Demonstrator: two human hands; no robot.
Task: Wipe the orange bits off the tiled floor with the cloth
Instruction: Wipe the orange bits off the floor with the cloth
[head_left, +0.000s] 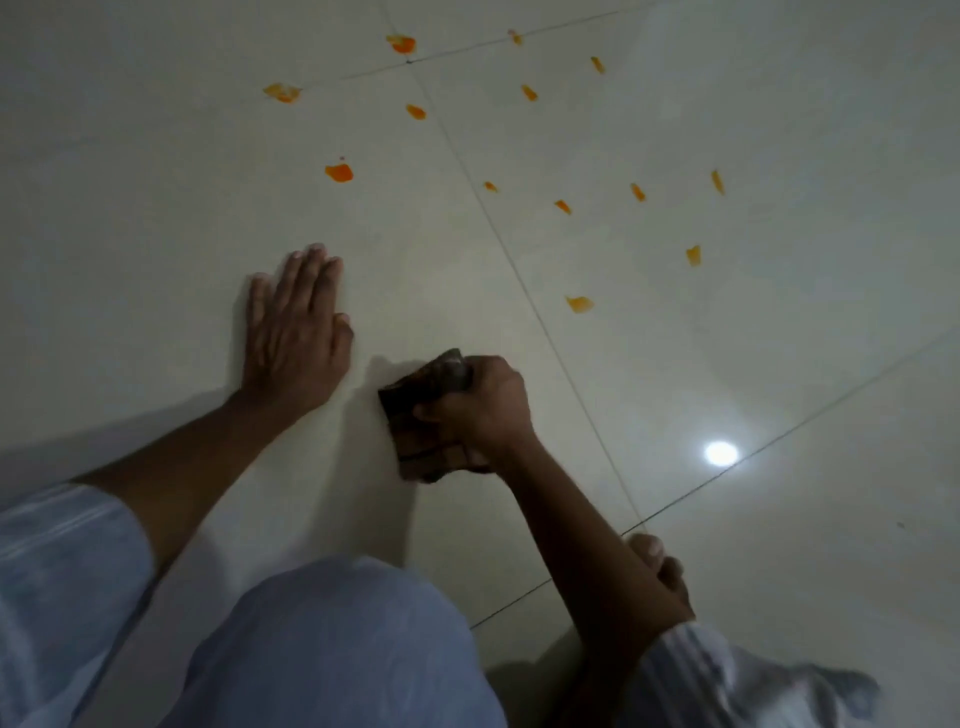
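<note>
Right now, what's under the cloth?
Pale tiled floor shows all around the dark cloth, gripped by the right hand. Any orange bits beneath it are hidden.

Hidden and cut-off parts

The right hand (480, 410) covers much of the cloth (423, 415); its fingertips are tucked from view. Both sleeves and the knee (332, 644) run off the bottom edge.
</note>
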